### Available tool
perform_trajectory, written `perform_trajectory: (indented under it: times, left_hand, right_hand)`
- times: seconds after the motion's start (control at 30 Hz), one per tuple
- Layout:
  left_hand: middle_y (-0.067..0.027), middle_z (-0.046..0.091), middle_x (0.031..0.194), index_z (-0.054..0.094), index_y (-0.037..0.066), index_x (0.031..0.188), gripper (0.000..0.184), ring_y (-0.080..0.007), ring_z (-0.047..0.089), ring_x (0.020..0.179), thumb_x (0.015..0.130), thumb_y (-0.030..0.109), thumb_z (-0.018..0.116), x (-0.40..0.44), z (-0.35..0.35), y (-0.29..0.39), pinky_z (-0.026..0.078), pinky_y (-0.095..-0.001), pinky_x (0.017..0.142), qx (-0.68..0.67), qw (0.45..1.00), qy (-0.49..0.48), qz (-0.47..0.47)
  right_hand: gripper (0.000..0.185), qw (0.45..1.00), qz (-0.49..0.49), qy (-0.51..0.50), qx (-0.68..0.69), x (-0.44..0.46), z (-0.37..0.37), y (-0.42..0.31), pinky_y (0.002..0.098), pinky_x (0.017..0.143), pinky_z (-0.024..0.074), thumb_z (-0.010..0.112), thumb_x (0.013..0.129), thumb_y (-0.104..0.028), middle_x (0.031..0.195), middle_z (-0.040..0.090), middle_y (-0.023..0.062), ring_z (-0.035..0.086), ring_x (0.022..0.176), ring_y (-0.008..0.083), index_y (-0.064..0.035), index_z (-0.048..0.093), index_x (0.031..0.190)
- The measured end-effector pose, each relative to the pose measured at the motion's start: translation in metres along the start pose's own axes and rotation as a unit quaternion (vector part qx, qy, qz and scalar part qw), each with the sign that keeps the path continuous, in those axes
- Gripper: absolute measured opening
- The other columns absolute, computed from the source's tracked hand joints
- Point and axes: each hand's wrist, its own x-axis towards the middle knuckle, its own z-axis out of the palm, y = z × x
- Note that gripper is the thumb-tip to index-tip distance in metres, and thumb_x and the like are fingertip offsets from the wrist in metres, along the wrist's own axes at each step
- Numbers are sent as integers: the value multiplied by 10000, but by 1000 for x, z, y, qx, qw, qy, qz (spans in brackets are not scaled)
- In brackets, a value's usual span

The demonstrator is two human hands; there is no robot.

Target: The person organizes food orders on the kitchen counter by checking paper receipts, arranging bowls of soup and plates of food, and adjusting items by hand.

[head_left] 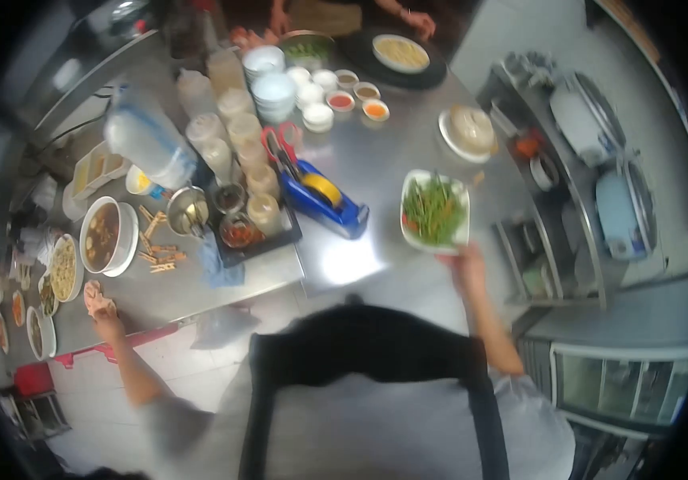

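Observation:
My right hand [467, 270] grips the near edge of a white squarish dish [463, 232] filled with green stir-fried vegetables and a few red bits. The dish is at the right part of the steel counter; whether it touches the surface I cannot tell. On the left, my left hand [108, 326] is closed on a crumpled pinkish cloth [97, 299] at the counter's front edge. Just beyond that cloth stands a large white bowl of brown soup [104, 232]. A white plate with a domed beige item [472, 130] sits past the vegetable dish.
A blue tape dispenser [324, 196] and red-handled scissors [281, 142] lie mid-counter. Left of them are squeeze bottles in a black tray [284, 240], wooden clothespins [156, 240] and a blue cloth [220, 262]. Stacked bowls [273, 92] and another person's hand [420, 24] are at the back.

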Motion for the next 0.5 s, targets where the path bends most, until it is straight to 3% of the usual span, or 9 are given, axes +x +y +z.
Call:
perform_trajectory:
  times: [0.03,0.1,0.17,0.2,0.23,0.3,0.37,0.43,0.5]
  left_hand:
    - [-156,602,1056,595,2,1033,346,-289,579,970,829,281,579,8,20,-37,444,-328,828,-63,997,39,27]
    - [-174,595,1057,612,103,989,409,-320,565,1003,814,472,586,52,45,-110,453,-378,840,160,984,41,62]
    - [-169,594,1083,621,101,1001,411,-323,572,985,819,468,587,39,34,-72,456,-386,825,-11,959,131,250]
    - [-166,594,1096,626,100,1007,411,-325,575,977,821,465,587,26,25,-46,457,-390,817,-100,921,176,333]
    - [-184,591,1107,629,65,946,339,-305,569,998,858,388,573,5,-6,-6,450,-391,811,-20,998,60,4]
    - [-193,596,1083,627,31,896,306,-275,570,985,897,323,536,-29,-48,49,439,-366,808,45,984,154,76]
    - [-154,578,1101,573,33,1054,319,-235,555,968,892,307,558,-80,-83,105,427,-324,837,-59,961,197,187]
    - [-99,590,1026,553,38,1070,302,-200,556,899,885,277,566,-151,-101,194,430,-325,816,-403,895,85,171]
    - [-27,551,959,536,64,1076,251,-133,527,847,890,230,563,-216,-111,281,428,-277,769,-447,880,-46,153]
  right_hand:
    - [356,1000,1,3,8,0,4,-5,350,702,557,410,864,-60,1092,570,169,617,887,262,32,420,1207]
    - [360,1000,15,-1,16,9,7,-10,343,703,558,403,860,-53,1079,572,180,623,868,264,37,415,1208]
    - [367,999,28,-14,21,22,-2,-11,333,696,562,397,855,-45,1066,573,188,630,843,263,42,409,1211]
    - [374,999,30,-23,28,33,-9,-8,326,689,565,395,851,-40,1060,573,192,634,827,262,44,405,1215]
    - [380,998,34,-33,35,46,-17,-6,319,681,567,393,848,-36,1053,573,195,637,811,261,46,402,1219]
    - [395,996,75,-36,16,68,-34,-4,308,667,572,391,844,-29,1048,574,193,642,790,257,47,394,1231]
    - [405,995,90,-53,-1,90,-53,-3,299,652,575,390,841,-24,1046,574,192,647,773,256,47,387,1240]
    - [411,993,82,-82,-7,106,-69,-1,293,639,577,389,841,-24,1046,575,193,650,762,257,46,382,1246]
    - [453,988,104,-109,-31,118,-82,-5,323,693,569,421,841,-62,1092,554,178,634,831,273,43,355,1277]
